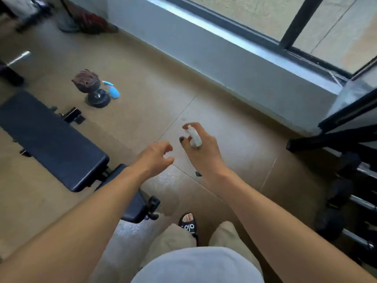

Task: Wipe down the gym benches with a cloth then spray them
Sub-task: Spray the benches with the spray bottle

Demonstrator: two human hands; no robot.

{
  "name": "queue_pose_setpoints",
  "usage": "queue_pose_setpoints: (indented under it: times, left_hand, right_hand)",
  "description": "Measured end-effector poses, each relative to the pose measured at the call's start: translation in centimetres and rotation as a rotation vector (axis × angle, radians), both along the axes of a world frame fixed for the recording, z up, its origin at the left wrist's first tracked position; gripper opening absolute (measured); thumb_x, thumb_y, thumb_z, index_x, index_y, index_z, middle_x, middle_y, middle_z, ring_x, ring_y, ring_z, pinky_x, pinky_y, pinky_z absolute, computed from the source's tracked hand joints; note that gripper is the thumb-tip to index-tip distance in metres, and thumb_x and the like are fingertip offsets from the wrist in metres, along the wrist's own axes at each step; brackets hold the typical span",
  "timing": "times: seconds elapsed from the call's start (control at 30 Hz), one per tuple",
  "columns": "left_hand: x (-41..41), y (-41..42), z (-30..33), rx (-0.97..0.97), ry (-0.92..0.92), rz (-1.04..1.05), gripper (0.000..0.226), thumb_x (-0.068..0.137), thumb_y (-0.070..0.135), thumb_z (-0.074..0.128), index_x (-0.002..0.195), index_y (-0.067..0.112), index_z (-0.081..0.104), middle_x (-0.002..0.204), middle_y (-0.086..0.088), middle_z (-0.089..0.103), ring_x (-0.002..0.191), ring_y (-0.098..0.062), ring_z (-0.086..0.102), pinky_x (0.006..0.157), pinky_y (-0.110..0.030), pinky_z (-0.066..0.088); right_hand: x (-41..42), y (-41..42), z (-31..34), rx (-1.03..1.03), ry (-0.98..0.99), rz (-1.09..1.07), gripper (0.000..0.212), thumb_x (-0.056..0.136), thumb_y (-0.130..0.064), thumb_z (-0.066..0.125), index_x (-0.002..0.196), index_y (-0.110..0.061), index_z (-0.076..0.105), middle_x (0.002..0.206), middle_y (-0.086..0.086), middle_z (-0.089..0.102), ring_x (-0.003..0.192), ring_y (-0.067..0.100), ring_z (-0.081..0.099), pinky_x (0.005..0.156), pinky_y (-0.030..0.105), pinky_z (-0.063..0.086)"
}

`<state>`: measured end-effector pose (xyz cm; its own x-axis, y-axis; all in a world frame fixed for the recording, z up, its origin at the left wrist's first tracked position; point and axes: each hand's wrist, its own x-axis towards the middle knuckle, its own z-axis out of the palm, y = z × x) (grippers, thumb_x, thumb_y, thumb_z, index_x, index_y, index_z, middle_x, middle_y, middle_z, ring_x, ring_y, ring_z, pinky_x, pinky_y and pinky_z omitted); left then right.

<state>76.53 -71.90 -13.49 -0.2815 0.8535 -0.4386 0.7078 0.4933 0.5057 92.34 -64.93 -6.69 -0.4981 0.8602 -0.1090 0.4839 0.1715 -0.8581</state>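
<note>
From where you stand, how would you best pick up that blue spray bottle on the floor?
Grip the blue spray bottle by its narrow neck just under the trigger head, reaching down from above: it seems to lean against the dumbbell, trigger end uppermost.

- A gym: a padded black weight bench (pixel 51 139) stands on the tan tiled floor (pixel 214 119).
- A dumbbell (pixel 94 92) stands on end nearby.
- A dumbbell rack (pixel 350 201) fills the right edge, below a large window (pixel 265 15).
</note>
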Motion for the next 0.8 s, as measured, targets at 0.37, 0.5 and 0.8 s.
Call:
queue_pose_setpoints:
  times: [0.37,0.5,0.8]
  left_hand:
    - [-17.9,18.3,-0.2,-0.017,0.090,0.269,0.032,0.098,0.032,0.063,0.129,0.022,0.061,0.130,0.001,0.061,0.116,-0.016,0.058,0.093,-0.030,0.047]
    - [-24.6,23.1,-0.6,-0.042,0.120,0.400,0.035,0.098,0.033,0.062,0.131,0.020,0.061,0.131,0.000,0.061,0.118,-0.019,0.058,0.093,-0.033,0.048]
    - [-43.4,28.6,-6.0,-0.062,0.052,0.663,0.034,0.095,0.032,0.059,0.127,0.021,0.062,0.127,0.001,0.062,0.118,-0.021,0.059,0.095,-0.038,0.050]
  right_hand:
    - [-21.2,22.1,-3.2,-0.061,0.033,0.333,0.023,0.097,-0.015,0.063,0.119,-0.019,0.061,0.084,0.000,0.062,0.079,0.018,0.056,0.071,0.031,0.047]
    - [-30.5,29.2,-4.9,-0.040,0.039,0.456,0.021,0.095,-0.012,0.062,0.115,-0.018,0.060,0.076,-0.003,0.059,0.076,0.020,0.052,0.060,0.017,0.037]
    - [-53.0,37.5,-10.6,-0.035,-0.038,0.657,0.025,0.096,-0.018,0.063,0.119,-0.024,0.058,0.075,0.005,0.060,0.071,0.024,0.054,0.062,0.021,0.044]
